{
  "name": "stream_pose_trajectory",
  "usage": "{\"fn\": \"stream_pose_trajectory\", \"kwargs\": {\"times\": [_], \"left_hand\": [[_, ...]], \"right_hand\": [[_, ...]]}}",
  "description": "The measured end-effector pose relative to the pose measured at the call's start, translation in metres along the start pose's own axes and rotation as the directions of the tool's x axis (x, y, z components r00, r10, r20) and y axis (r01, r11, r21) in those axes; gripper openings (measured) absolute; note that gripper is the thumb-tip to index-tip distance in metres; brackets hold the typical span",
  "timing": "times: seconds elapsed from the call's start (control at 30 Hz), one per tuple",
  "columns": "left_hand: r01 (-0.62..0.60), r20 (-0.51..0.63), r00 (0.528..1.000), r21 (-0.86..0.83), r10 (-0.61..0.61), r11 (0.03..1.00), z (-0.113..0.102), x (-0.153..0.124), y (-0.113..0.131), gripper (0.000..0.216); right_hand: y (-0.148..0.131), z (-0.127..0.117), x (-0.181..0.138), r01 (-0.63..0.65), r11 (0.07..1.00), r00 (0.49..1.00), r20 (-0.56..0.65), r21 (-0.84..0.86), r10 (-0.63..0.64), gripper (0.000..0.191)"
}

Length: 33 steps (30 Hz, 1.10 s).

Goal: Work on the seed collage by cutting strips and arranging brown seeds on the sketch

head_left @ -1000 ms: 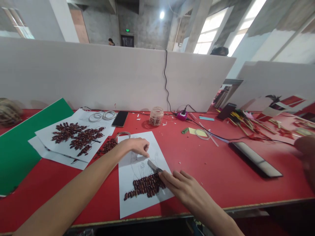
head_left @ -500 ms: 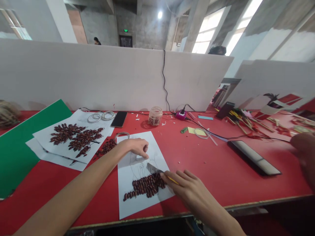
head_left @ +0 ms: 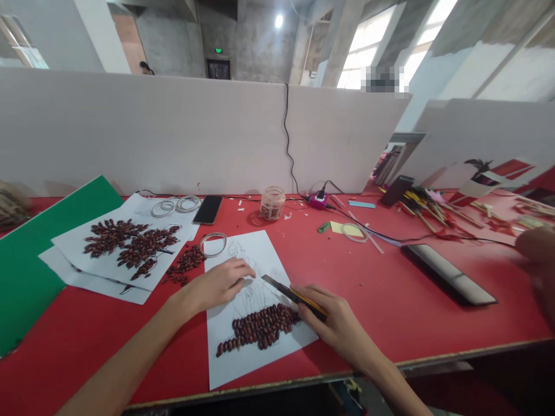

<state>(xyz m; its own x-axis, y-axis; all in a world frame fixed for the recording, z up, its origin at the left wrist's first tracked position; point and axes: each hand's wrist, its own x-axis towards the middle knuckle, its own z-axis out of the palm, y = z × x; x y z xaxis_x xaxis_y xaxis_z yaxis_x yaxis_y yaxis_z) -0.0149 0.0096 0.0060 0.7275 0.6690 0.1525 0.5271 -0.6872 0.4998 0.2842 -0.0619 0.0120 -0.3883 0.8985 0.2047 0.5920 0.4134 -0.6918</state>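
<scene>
A white sheet [head_left: 264, 254] with a pencil drawing lies on the red table [head_left: 368, 289] in front of me. Rows of dark brown seeds [head_left: 259, 327] are stuck across its lower half. My right hand [head_left: 336, 323] is closed round a utility knife [head_left: 291, 292] with a yellow and black handle, its blade pointing up-left over the drawing. My left hand [head_left: 219, 283] rests on the sheet's left side, fingers curled, pressing it down just left of the blade tip. A loose heap of seeds [head_left: 185, 263] lies beside the sheet.
Left: a second seed picture [head_left: 125, 242], green card [head_left: 30, 254], tape rings [head_left: 176, 204], a phone [head_left: 207, 209]. A small jar [head_left: 272, 203], a cable and pink plug [head_left: 318, 200] stand at the back. Right: a dark flat bar [head_left: 446, 280], sticks and scraps, another person's blurred hand [head_left: 537, 254].
My left hand slid down the sheet towards me. My right hand shifted its grip back along the knife, so more of the handle and blade show.
</scene>
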Motion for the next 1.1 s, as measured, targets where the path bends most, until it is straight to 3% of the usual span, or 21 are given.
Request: {"fn": "stream_pose_trajectory", "kwargs": {"times": [0.13, 0.37, 1.1], "left_hand": [[-0.033, -0.003, 0.999, 0.161, 0.034, 0.986, 0.009, -0.013, 0.009, 0.035], [-0.048, 0.019, 0.999, 0.338, 0.044, 0.940, 0.011, -0.007, 0.014, 0.033], [-0.048, 0.005, 0.999, 0.369, 0.050, 0.928, 0.016, -0.008, 0.014, 0.040]], "right_hand": [[0.000, 0.000, -0.001, 0.038, 0.999, 0.999, 0.018, -0.005, -0.037, 0.036], [0.005, 0.004, -0.004, 0.060, 0.998, 0.998, 0.013, 0.001, -0.060, 0.037], [0.008, 0.012, -0.007, 0.116, 0.991, 0.992, -0.046, -0.061, -0.119, 0.036]]}}
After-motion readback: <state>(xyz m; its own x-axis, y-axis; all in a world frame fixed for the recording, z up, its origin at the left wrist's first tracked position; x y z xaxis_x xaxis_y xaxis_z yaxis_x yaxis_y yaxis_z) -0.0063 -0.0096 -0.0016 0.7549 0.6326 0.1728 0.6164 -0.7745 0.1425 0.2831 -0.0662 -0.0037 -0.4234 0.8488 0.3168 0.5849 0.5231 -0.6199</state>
